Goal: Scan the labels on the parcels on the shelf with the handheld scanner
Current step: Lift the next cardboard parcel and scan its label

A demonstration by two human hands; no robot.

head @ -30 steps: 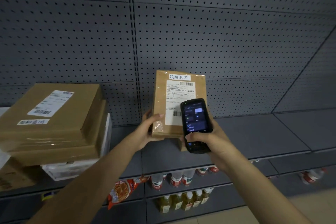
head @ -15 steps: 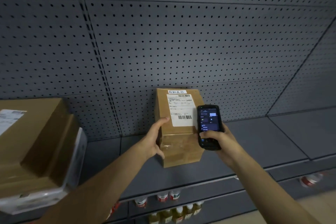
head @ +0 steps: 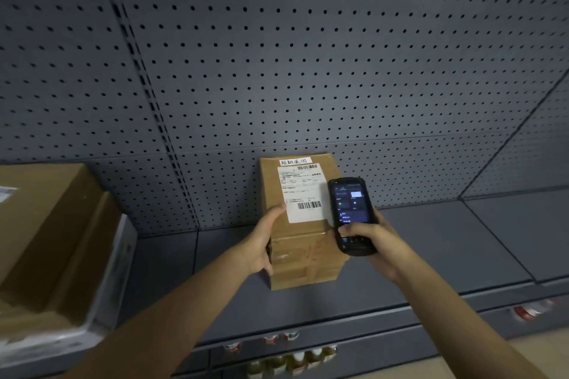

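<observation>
A small brown cardboard parcel rests on the grey shelf close to the pegboard back wall, its top tilted toward me. A white shipping label with barcodes covers that top face. My left hand grips the parcel's left side, thumb at the label's edge. My right hand holds a black handheld scanner upright just right of the label, its screen lit and facing me, thumb on the keypad.
A stack of larger brown and white parcels fills the shelf at the left. Grey pegboard backs the shelf. Bottles stand on lower shelves below. The shelf stretches bare to the right.
The parcel went from being held up in the air to resting on the shelf. My view has shifted right, pushing the left stack toward the frame edge. The scanner stays beside the label.
</observation>
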